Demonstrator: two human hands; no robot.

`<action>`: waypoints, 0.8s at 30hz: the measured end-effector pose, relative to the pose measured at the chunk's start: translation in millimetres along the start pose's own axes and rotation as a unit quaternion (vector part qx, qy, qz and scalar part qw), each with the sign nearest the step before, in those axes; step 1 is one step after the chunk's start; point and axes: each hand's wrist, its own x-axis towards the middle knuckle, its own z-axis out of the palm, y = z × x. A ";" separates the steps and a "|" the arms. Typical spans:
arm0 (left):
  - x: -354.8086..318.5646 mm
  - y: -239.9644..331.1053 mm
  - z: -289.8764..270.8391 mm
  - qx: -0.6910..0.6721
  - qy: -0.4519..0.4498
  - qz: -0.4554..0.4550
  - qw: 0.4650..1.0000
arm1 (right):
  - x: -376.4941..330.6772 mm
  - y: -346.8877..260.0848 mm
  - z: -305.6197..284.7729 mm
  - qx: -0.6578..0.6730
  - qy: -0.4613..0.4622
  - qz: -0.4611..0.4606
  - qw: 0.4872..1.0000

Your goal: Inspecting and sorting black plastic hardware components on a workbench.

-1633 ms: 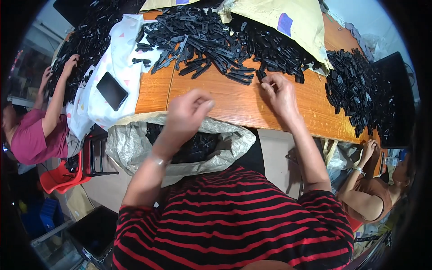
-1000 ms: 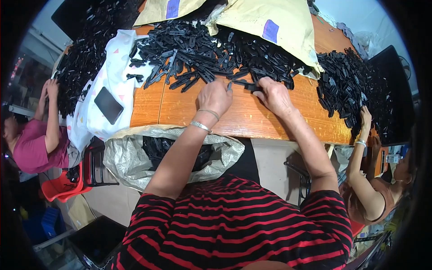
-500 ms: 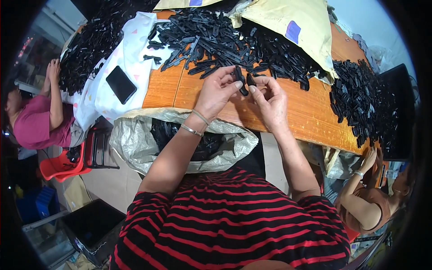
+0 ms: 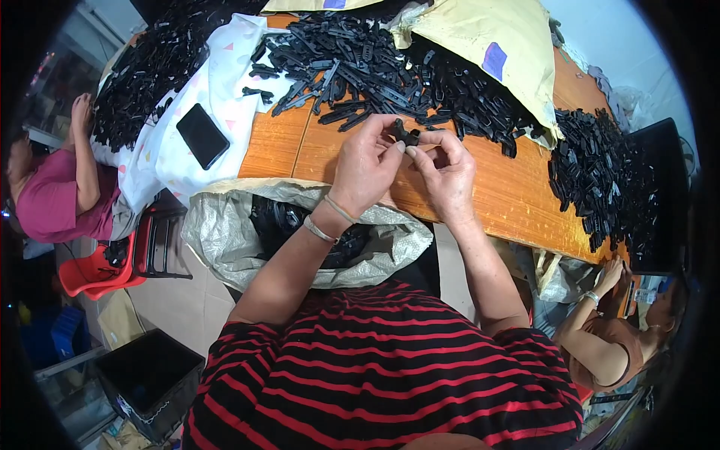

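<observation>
My left hand (image 4: 367, 161) and my right hand (image 4: 446, 169) meet above the near edge of the orange wooden table (image 4: 510, 199), both pinching one small black plastic part (image 4: 406, 135) between their fingertips. Just beyond the hands lies a big heap of black plastic strips (image 4: 375, 67). Below my left forearm stands a grey woven sack (image 4: 225, 240), open, with black parts inside it.
A black phone (image 4: 202, 135) lies on a white patterned cloth (image 4: 187, 150) at the left. A yellow sack (image 4: 502, 52) covers the far right of the heap. More black parts (image 4: 592, 172) pile at the right. One person sits at the left (image 4: 52, 195), another at lower right (image 4: 607, 352).
My hands reached into the heap, took up a black part and drew back toward me; they now hold it together above the table's near edge.
</observation>
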 end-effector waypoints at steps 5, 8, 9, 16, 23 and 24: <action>-7.9 16.1 2.7 0.117 0.000 0.071 0.991 | -2.0 -9.2 2.4 -0.068 0.025 -0.110 0.991; -10.3 22.8 1.8 0.189 0.037 0.142 0.971 | -1.3 -14.0 2.7 -0.083 0.038 -0.165 0.982; -10.4 25.1 -0.2 0.231 0.041 0.179 0.956 | -0.2 -14.7 2.4 -0.061 0.030 -0.165 0.984; -9.9 34.2 -2.3 0.256 0.029 0.238 0.936 | 2.0 -29.7 2.2 0.070 -0.009 -0.033 0.997; -6.1 38.1 -9.4 0.284 0.008 0.267 0.921 | 3.8 -17.7 9.4 0.118 -0.017 -0.066 0.991; -5.9 35.4 -8.3 0.265 0.011 0.258 0.929 | 5.5 -16.4 10.9 0.126 -0.012 -0.065 0.990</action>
